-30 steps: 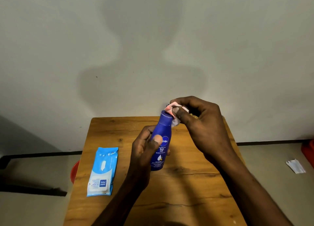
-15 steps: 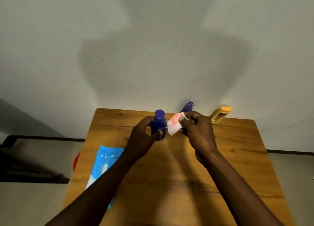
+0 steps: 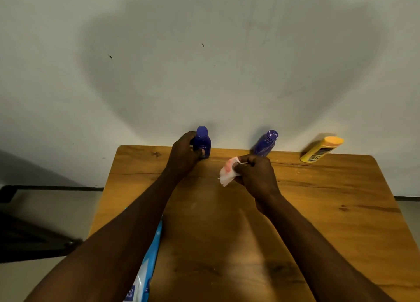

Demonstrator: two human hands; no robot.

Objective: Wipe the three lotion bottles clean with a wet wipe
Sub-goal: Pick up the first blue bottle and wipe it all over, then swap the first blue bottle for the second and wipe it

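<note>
Left hand (image 3: 185,153) curled round the left blue bottle (image 3: 203,143), thumb across its front, fingers behind; bottle upright at the far edge of the table (image 3: 318,210), base seemingly on the wood, cap clear above the grip. Right hand (image 3: 256,173) nearer the middle, fingers and thumb pinching a crumpled wipe (image 3: 228,172), white with a pink-red stain, sticking out of the grip toward the left hand and held just above the table. Wipe apart from the held bottle, a gap of bare wood between them. Second blue bottle (image 3: 266,143) just beyond the right hand's knuckles, standing at the far edge, untouched. Yellow bottle (image 3: 321,149) well right of it, also at the far edge, barcode label facing the camera, free of both hands. All 3 bottles in a row along the wall (image 3: 204,63). Blue wipes pack (image 3: 145,267) at the near left, largely hidden under the left forearm.
</note>
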